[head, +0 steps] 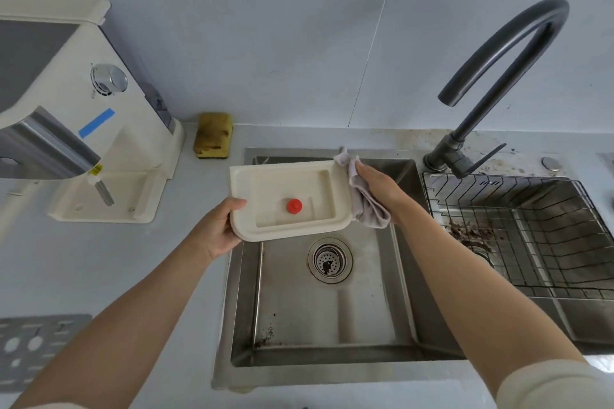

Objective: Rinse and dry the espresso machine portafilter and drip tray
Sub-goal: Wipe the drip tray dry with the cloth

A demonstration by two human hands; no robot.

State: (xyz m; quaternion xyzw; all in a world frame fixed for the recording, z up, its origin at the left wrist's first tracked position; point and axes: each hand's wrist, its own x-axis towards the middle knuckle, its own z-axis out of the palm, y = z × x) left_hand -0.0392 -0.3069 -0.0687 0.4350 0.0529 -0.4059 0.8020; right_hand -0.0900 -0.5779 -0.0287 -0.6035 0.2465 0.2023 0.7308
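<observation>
The pale desk [99, 269] carries everything here, and the steel sink [319, 319] set into it serves as the landmark. To the left of the sink stands the cream espresso machine [83, 116], with a strip of blue tape on its side and its base recess open. Behind the sink's right part rises the dark arched faucet [508, 53], its spout ending above the sink's right half. In that right half sits a wire rack [531, 229] with dark coffee grounds scattered at its left edge. Held level over the sink's back-left part, above and behind the drain strainer [329, 260], is the cream drip tray [289, 199], hollow side up, with a small red float [294, 206] standing in its well. The left hand [217, 231] grips the tray's near-left corner, fingers curled under it and thumb lying on the rim. The right hand [378, 189] is closed around a bunched grey cloth [362, 199], pressing it against the tray's right edge. Just behind the sink's left rear corner, against the wall, a worn yellow sponge [212, 134] stands on edge. Far to the left of the sink, at the near edge of the desk, lies a perforated metal grate [33, 349].
</observation>
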